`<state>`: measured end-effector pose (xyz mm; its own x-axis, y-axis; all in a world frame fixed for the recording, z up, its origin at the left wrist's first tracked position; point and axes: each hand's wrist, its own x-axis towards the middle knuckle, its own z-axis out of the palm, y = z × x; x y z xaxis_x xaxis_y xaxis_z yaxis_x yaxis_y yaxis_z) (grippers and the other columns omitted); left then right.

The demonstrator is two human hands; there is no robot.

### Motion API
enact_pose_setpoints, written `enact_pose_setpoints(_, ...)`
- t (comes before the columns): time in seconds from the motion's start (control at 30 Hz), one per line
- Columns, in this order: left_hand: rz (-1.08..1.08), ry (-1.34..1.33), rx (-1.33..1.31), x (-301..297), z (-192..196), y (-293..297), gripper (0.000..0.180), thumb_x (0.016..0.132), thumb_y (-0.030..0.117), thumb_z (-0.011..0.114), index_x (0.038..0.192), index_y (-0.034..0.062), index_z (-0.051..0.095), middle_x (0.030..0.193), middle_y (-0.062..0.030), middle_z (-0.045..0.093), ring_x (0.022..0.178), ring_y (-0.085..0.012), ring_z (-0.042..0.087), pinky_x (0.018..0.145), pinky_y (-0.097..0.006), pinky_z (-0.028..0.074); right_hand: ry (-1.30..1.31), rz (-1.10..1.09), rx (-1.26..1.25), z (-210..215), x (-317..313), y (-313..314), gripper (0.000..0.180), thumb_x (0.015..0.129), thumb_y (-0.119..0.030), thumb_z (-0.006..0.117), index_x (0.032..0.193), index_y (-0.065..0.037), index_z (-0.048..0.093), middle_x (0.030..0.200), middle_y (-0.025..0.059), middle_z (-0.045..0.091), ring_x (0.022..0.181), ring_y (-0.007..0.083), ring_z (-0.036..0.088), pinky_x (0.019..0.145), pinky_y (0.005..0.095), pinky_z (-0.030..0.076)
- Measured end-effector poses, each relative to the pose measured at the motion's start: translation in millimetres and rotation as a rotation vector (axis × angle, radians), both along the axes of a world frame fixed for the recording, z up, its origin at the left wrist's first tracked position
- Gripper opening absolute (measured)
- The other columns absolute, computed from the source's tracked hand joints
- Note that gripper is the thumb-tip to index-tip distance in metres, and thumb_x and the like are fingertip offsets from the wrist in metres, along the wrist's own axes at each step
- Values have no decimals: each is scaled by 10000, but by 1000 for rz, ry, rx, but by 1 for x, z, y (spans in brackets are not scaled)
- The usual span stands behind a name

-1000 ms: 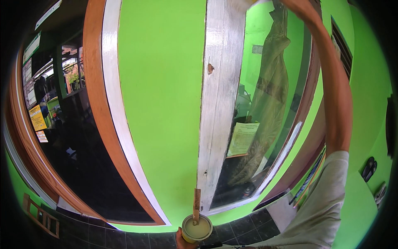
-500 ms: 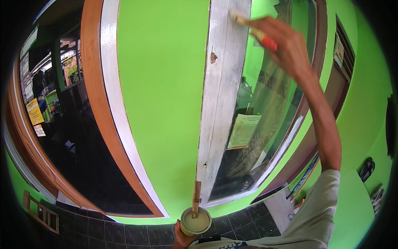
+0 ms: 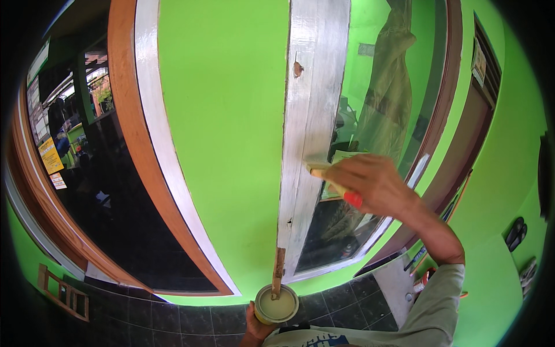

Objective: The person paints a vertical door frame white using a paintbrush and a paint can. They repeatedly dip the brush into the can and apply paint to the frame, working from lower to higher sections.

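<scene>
My right hand (image 3: 370,184) is closed round a paintbrush (image 3: 338,188) with a pale handle and a red end. Its bristles touch the white-painted wooden frame post (image 3: 308,115) about midway up. Low in front of me, my left hand (image 3: 255,325) grips the side of an open paint can (image 3: 277,317) filled with off-white paint. A flat wooden stick (image 3: 279,266) stands upright in that can. The post shows a brown knot hole near its top and a small dark hole lower down.
A glass pane (image 3: 376,104) with a curtain and a paper behind it adjoins the post on the right. Left are a green wall (image 3: 225,144) and a dark window with an orange-brown frame (image 3: 136,144). A small wooden ladder-like frame (image 3: 65,296) stands on dark floor tiles (image 3: 191,320).
My right hand has brought the paintbrush down along the post from near its top to about the middle. My left hand still holds the paint can in nearly the same place.
</scene>
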<state>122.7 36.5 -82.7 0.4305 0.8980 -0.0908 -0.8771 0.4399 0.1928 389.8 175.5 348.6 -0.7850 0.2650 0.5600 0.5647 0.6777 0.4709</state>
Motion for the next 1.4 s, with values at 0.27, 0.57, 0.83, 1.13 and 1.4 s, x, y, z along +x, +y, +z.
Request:
enact_pose_setpoints(0.27,-5,2,-22,0,6,-3,809,935,596,638,1543,115,408,1541,-162,457,1427,-368,457,1152,-633,401,356,-118,14,138,11,19,260,972,-215,699,1219,-150,744,1019,85,754,851,229,728,709,357,596)
enact_pose_setpoints(0.57,9,84,19,-2,-4,-6,804,943,659,588,1553,160,428,1572,-123,455,1436,-335,449,1154,-613,377,153,-62,561,52,10,48,588,781,-42,795,1346,-167,692,1086,77,732,862,199,706,674,327,593)
enact_pose_setpoints(0.83,21,184,65,-5,-5,-10,792,934,661,598,1545,182,441,1569,-109,461,1435,-331,450,1156,-612,376,203,11,193,-83,5,8,489,781,-79,755,1264,-66,678,1114,93,645,839,198,666,694,335,557)
enact_pose_setpoints(1.13,169,1214,433,2,59,-12,682,904,537,695,1429,132,536,1442,-131,558,1346,-326,529,1146,-554,416,1097,75,360,-105,-52,14,432,810,77,749,1207,-92,726,1172,137,670,947,277,713,735,353,590)
enact_pose_setpoints(1.4,29,-56,-68,-16,29,-11,732,928,576,627,1467,100,493,1447,-232,530,1371,-423,489,1133,-596,415,1334,70,358,-105,-98,46,477,785,100,720,1228,-77,738,1295,192,605,1179,351,563,970,428,491)
